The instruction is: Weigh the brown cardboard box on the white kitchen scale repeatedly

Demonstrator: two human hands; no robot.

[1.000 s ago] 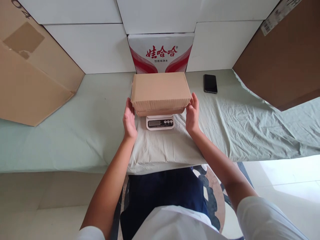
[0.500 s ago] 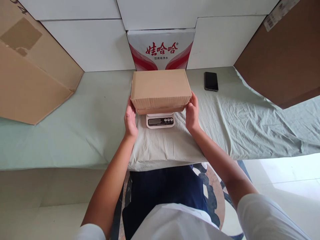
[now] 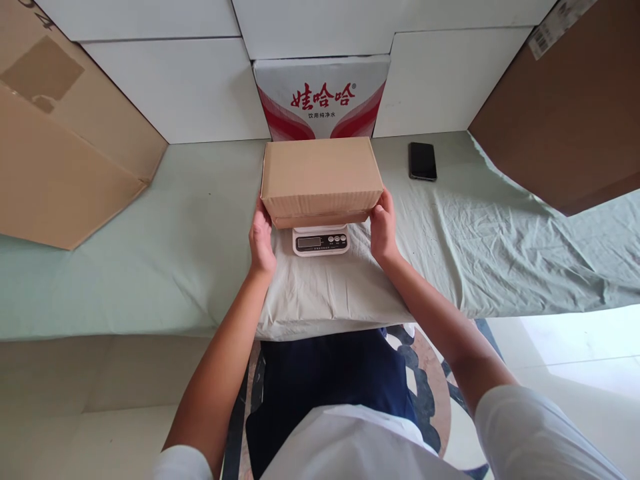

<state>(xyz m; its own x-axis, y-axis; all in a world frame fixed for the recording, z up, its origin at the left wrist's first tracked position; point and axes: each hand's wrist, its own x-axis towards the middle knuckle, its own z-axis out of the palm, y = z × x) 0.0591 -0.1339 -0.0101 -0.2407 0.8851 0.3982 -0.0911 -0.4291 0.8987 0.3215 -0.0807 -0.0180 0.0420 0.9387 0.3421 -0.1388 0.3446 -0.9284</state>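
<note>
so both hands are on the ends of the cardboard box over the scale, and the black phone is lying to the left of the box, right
Not quite. The head view shows the black phone lying to the right of the cardboard box, not the left. The rest holds: the left hand and right hand are on the box's ends, over the scale.

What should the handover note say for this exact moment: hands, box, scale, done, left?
Left hand: pressed against the left end of the cardboard box, fingers at its lower edge.
Right hand: gripping the box's right end the same way.
The box sits over the white digital scale, covering its platform; only the display and buttons show. The scale rests on the green cloth.
A black phone lies to the right, untouched.
Done: box is on or just above the scale.
Left: hands not yet off the box; the display is too small to read.
</note>
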